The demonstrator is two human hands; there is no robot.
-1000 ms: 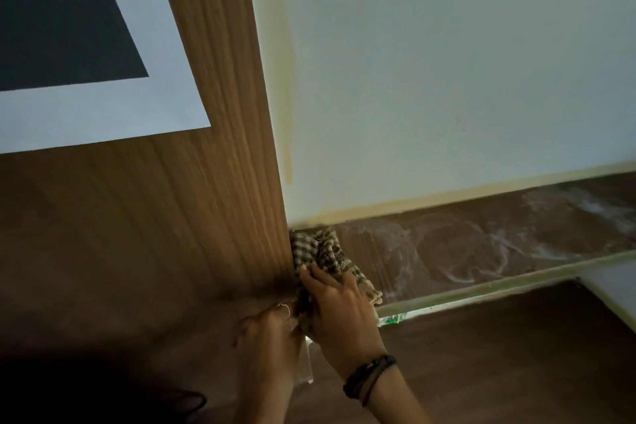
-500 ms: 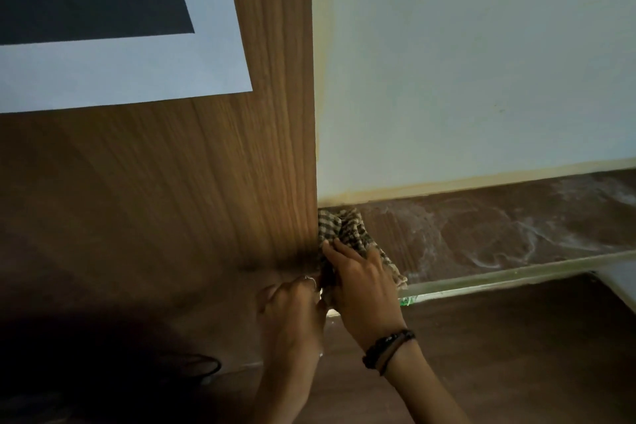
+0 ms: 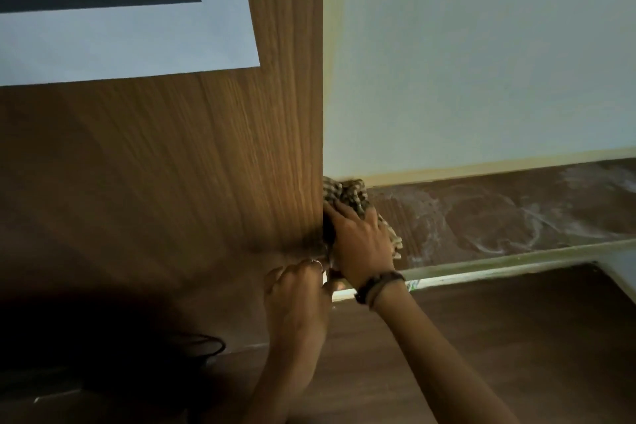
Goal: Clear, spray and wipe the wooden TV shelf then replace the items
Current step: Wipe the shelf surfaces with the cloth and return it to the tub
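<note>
A checked cloth (image 3: 347, 194) is bunched in the left back corner of the dark wooden shelf (image 3: 488, 217), against the wooden side panel. My right hand (image 3: 361, 237), with a dark wristband, presses down on the cloth with spread fingers. My left hand (image 3: 299, 293) sits just below and left of it at the shelf's front edge, fingers curled; what it holds is hidden. White smeared streaks of spray cover the shelf surface to the right.
A tall upright wooden panel (image 3: 213, 155) stands on the left with a white-bordered dark sheet (image 3: 103, 3) on it. The pale wall (image 3: 481, 52) rises behind the shelf. A black cable (image 3: 203, 346) loops low at the left. Brown flooring lies below the shelf's front edge.
My right hand has pushed the cloth a little further back into the corner. My left hand stays at the shelf's front edge. The view has shifted slightly.
</note>
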